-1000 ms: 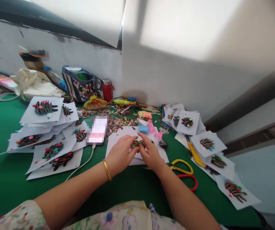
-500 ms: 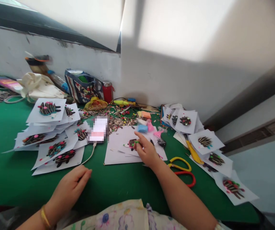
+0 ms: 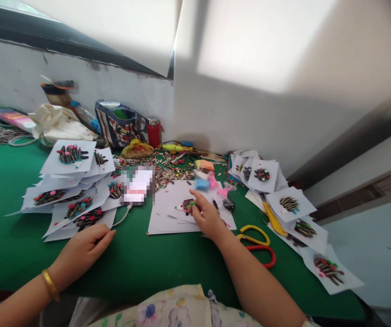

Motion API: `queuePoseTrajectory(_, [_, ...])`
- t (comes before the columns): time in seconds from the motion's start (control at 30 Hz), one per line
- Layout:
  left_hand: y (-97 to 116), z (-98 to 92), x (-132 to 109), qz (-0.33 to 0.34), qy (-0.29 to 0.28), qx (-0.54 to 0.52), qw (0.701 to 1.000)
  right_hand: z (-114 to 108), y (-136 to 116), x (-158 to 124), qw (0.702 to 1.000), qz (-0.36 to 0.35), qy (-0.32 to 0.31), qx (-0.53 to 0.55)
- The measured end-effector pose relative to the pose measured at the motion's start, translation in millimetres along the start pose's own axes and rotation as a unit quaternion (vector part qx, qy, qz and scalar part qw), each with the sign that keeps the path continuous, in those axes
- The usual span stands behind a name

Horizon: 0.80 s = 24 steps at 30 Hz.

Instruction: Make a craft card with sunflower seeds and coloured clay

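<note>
My right hand (image 3: pixel 206 215) is over the white paper (image 3: pixel 161 222) at the middle of the table. Its forefinger is stretched out, while the thumb and other fingers pinch together at a small green bit (image 3: pixel 193 203), apparently modelling clay. Just left of these fingertips is a picture of striped sunflower seeds (image 3: pixel 185 204) with pink and green dots, partly covered by the hand. Loosely closed, my left hand (image 3: pixel 83 249) is at the lower edge of the left stack of seed pictures (image 3: pixel 89 218); nothing shows in it, and its fingertips are hidden.
A phone (image 3: pixel 139 186) on a white cable lies left of the paper. Loose seeds (image 3: pixel 168 172) and clay packets (image 3: pixel 202 183) lie behind it. Scissors (image 3: pixel 256 245) with yellow and red handles are at right, beside more seed pictures (image 3: pixel 289 204). A red flask (image 3: pixel 154 134) stands by the wall.
My left hand has moved left and slightly up, to the lower edge of the left pictures. My right hand stays at nearly the same spot over the paper.
</note>
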<state>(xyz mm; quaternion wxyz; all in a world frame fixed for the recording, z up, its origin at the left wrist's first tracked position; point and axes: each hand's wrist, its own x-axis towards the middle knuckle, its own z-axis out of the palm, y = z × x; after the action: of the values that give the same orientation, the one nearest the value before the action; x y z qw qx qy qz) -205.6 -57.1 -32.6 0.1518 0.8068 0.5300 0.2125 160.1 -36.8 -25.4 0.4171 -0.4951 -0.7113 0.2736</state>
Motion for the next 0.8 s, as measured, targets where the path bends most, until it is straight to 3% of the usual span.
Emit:
queuePoseTrajectory(0.1, [20, 5.9, 2, 0.014, 0.018, -0.014, 1.0, 2, -1, 0, 1.0, 0.008, 0.001, 0.014])
queuePoseTrajectory(0.23, [69, 25.8, 21, 0.066, 0.036, -0.08, 0.994, 4, -3, 1, 1.0, 0.018, 0.013, 0.016])
queuePoseTrajectory(0.37, [124, 49.5, 63, 0.115, 0.067, -0.172, 0.976, 1, -5, 2, 1.0, 0.005, 0.016, 0.019])
queuePoseTrajectory(0.47, [154, 64.7, 99, 0.146, 0.118, -0.252, 0.949, -3, -1, 4, 0.998, -0.025, 0.059, -0.014])
queuePoseTrajectory(0.6, [161, 82.0, 134, 0.14, 0.185, -0.287, 0.929, -5, 6, 8, 0.992, -0.029, 0.117, -0.029])
queuePoseTrajectory(0.8, [136, 90.6, 140, 0.172, 0.113, -0.281, 0.937, -5, 2, 9, 0.993, -0.009, 0.117, -0.025])
